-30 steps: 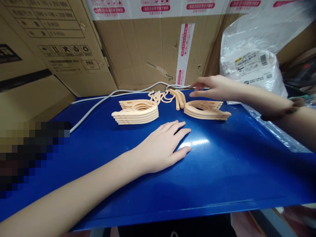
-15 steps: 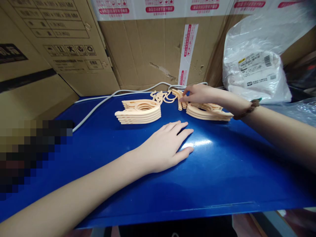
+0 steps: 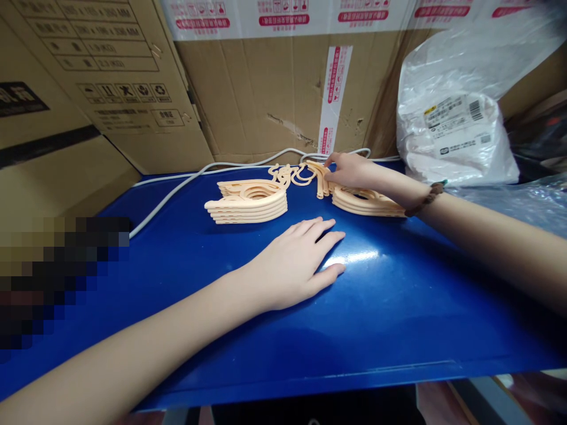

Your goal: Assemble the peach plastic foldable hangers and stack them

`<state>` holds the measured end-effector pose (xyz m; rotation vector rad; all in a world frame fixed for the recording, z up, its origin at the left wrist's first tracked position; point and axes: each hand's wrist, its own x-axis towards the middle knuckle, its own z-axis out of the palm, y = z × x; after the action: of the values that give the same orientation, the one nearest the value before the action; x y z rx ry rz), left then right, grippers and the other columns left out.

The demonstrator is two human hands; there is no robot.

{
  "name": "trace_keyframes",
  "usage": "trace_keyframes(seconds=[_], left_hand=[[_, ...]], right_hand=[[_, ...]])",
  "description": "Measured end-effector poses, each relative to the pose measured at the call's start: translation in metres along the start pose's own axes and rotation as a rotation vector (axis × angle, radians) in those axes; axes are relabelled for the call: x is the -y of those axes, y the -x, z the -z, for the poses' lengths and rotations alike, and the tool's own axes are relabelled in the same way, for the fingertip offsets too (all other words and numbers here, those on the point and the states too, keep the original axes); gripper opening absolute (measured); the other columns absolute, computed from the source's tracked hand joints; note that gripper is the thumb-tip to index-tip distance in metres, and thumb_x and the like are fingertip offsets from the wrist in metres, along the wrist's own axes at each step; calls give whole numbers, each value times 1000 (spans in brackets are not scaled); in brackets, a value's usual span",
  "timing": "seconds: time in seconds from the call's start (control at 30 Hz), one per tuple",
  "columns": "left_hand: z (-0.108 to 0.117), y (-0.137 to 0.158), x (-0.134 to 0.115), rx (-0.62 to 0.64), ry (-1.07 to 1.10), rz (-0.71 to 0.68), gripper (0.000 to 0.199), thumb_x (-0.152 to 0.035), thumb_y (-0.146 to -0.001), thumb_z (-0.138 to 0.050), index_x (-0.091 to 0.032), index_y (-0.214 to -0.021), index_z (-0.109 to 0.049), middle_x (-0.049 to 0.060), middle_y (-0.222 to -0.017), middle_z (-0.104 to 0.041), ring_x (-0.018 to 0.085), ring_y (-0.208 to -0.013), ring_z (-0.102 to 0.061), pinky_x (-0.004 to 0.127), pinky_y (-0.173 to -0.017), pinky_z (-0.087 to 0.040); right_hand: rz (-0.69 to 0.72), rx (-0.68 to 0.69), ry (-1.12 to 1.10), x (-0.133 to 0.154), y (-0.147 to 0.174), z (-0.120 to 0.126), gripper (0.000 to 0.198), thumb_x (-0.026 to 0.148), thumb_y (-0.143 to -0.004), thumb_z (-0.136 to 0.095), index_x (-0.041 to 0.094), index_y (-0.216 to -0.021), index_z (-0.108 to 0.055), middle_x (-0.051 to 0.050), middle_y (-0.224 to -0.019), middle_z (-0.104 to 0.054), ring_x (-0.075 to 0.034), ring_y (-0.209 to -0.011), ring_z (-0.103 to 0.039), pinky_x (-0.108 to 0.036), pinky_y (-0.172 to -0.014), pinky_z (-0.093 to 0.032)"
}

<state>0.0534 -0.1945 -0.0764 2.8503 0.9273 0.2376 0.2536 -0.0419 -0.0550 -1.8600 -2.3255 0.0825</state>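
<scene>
My left hand (image 3: 295,262) lies palm down on the blue table, open, fingers spread and holding nothing. Beyond it sits a stack of curved cream plastic hanger arms (image 3: 248,208). My right hand (image 3: 352,170) reaches to the back, its bent fingers apart over a small bunch of short cream plastic bars (image 3: 322,183); its fingertips seem to touch them. Under the right wrist is a second stack of hanger arms (image 3: 367,206), partly covered. Between the stacks, cream plastic hooks (image 3: 286,173) lie in a loose heap against the bars.
Cardboard boxes (image 3: 248,100) wall off the back and left of the blue table (image 3: 376,330). A white cable (image 3: 177,188) runs along the rear edge. On the right stands a clear plastic bag with a label (image 3: 456,130). A blurred-out patch (image 3: 57,265) covers the left edge.
My right hand has shifted a little at the bars, its fingertips drawing back toward their upper ends. My left hand stays flat in place. The view has moved slightly.
</scene>
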Motion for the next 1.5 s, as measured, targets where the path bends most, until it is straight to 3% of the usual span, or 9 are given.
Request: trace_keyframes(seconds=[0.37, 0.63, 0.8, 1.13, 1.33, 1.5], left_hand=[[1, -1, 0, 15, -20, 8, 55, -46, -100, -36, -14, -144, -43, 12, -154, -37, 30, -142, -32, 45, -117, -27], [1, 0, -1, 16, -18, 10, 54, -46, -100, -37, -14, -144, -43, 12, -154, -38, 30, -142, -33, 46, -117, -27], [1, 0, -1, 18, -18, 11, 55, -46, -100, -37, -14, -144, -42, 12, -154, -37, 30, -142, -32, 46, -117, -27], [2, 0, 0, 14, -19, 9, 54, -46, -100, -37, -15, -144, -43, 11, -154, -37, 29, -142, -32, 45, -117, -27], [2, -1, -1, 17, -19, 15, 54, -46, -100, -37, -15, -144, -43, 11, -154, -37, 29, -142, -32, 45, -118, -27], [2, -1, -1, 16, -15, 15, 54, -46, -100, -36, -15, -144, -43, 11, -153, -38, 30, -142, -32, 47, -117, -28]], right_hand=[[-52, -10, 22, -2, -5, -4, 46, 33, -81, -56, 13, -122, -60, -17, -113, -69, -32, -99, -66, -38, -77, -48], [-80, -17, 51, -4, -7, 0, 52, 38, -83, -57, 10, -127, -56, -21, -119, -66, -34, -105, -63, -39, -80, -48], [-67, -9, 36, -12, -9, 1, 53, 43, -81, -62, 13, -124, -58, -19, -119, -67, -32, -105, -63, -38, -82, -49], [-88, -47, -7, -5, -6, 6, 48, 33, -84, -60, 11, -126, -57, -20, -119, -66, -34, -108, -62, -41, -87, -48], [-84, -89, -71, -7, -2, 17, 46, 27, -82, -61, 12, -126, -58, -17, -119, -67, -29, -105, -63, -39, -86, -49], [-10, -121, -139, -7, 3, 33, 41, 24, -83, -58, 14, -123, -59, -10, -95, -72, -21, -84, -65, -33, -77, -50]])
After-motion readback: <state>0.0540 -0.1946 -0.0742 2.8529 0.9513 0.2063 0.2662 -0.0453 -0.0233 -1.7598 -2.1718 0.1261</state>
